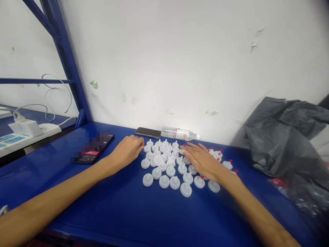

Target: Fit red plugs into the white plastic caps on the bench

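Many white plastic nozzle caps (170,171), round with a narrow spout, stand in a cluster on the blue table (123,202). Some toward the right carry red tips, like the red-tipped cap (199,181) near the front. My left hand (130,148) rests at the cluster's left edge, fingers curled down and closed, with no object showing in it. Over the right part of the cluster lies my right hand (202,157), fingers stretched out and apart. It covers several caps, and its thumb side is against a red-tipped one.
A dark phone (147,132) and a clear plastic bottle (177,133) lie along the wall. Another phone (95,149), screen lit, is at left. Beyond the blue frame post (68,58) sits a power strip (28,140). A black plastic bag (285,133) bulges at right.
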`<state>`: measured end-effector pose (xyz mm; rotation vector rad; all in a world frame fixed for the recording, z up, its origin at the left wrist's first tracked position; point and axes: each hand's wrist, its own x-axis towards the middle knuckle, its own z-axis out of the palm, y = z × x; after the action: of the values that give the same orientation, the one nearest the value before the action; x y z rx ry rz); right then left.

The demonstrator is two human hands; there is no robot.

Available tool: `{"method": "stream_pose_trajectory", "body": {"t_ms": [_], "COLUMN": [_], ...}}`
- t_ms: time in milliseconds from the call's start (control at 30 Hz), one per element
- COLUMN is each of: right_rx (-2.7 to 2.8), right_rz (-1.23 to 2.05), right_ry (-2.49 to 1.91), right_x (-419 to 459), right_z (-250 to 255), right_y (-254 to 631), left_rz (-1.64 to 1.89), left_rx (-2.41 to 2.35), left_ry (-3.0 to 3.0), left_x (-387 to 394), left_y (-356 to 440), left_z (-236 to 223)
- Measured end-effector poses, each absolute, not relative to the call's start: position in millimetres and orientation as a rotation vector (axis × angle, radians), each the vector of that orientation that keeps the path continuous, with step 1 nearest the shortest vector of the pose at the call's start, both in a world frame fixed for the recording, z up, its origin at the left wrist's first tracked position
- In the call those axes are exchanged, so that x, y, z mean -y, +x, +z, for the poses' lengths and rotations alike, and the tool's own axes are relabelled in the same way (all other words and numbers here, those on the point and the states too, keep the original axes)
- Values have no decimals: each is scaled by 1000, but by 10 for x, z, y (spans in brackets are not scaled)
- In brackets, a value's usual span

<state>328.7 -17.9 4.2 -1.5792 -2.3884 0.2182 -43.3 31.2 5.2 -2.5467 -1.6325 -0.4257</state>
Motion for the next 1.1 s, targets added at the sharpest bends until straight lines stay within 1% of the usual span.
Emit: {"method": "stream_pose_trajectory", "body": {"t_ms": [133,300,500,567,667,800,867,967,1100], "right_rx": [2405,2411,2457,2465,2459,2391,2336,2315,2371], "right_rz": [220,152,343,350,209,-140,-264,-338,-350], "right_ry": [-1609,-1489,-1520,-1530,-1478,-1284,-1158,-1002,-950], "right_x": [199,192,162,145,113,97,125,214,357], "right_z": [69,88,104,91,55,34,42,48,18], "right_y": [3282,3242,3105,3094,3127,3178,3161,3057,2841], "left_rz": [-466,-593,-730,-778,-871,-1031,-1103,-1218,-1363], "left_rx": [1632,1517,1345,1315,1250,1095,1015,907,706], "left_ry": [-2574,-2590,-2639,-2645,-2660,-2706,-2719,-2727,-2740], "left_x": [-272,-291,-323,-327,-336,-333,-313,-260,-186], "left_y": [-404,-412,-431,-433,-430,-416,-400,-358,-279], "left_z": [50,-13,-74,-93,-128,-166,-172,-170,-170]}}
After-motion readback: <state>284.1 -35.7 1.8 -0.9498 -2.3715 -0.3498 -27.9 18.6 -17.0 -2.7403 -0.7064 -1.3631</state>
